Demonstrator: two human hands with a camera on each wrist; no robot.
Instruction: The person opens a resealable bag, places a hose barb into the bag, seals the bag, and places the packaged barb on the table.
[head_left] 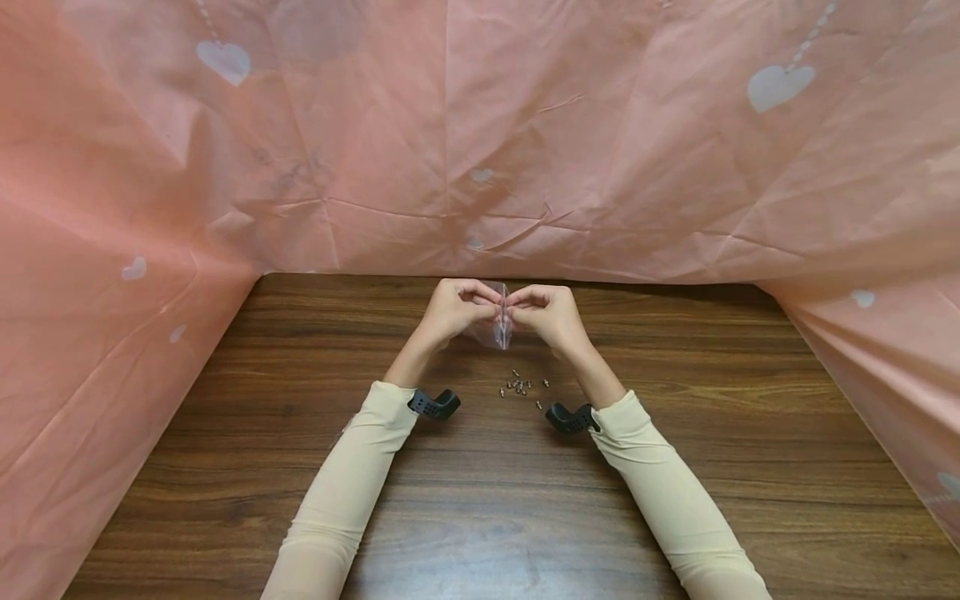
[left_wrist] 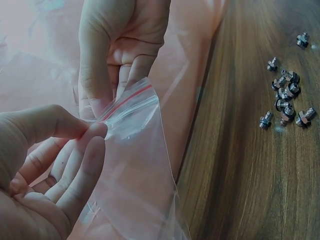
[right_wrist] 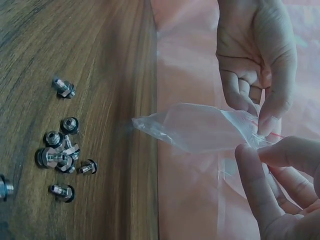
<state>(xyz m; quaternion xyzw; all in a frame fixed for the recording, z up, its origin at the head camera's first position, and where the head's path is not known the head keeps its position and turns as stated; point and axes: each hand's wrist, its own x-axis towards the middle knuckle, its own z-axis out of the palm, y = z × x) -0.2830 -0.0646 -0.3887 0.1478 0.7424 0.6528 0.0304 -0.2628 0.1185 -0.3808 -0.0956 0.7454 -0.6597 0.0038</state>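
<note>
Both hands meet over the far part of the table at a clear zip bag [head_left: 501, 335] with a red line along its zip edge. My left hand [head_left: 463, 310] pinches one side of the bag near the zip between thumb and fingers. From the other side, my right hand [head_left: 546, 315] pinches the bag at the same edge, fingertips close to the left ones. The bag [right_wrist: 192, 127] hangs below the zip with nothing visible inside. Several small metal threaded fittings [left_wrist: 286, 92] with dark rings lie loose on the table, nearer the body than the hands.
The wooden table [head_left: 480, 500] has a dark grain. A pink cloth [head_left: 600, 167] with pale hearts rises behind its far edge and along both sides. Black wrist straps [head_left: 435, 405] sit at the cuffs of the cream sleeves [head_left: 330, 508].
</note>
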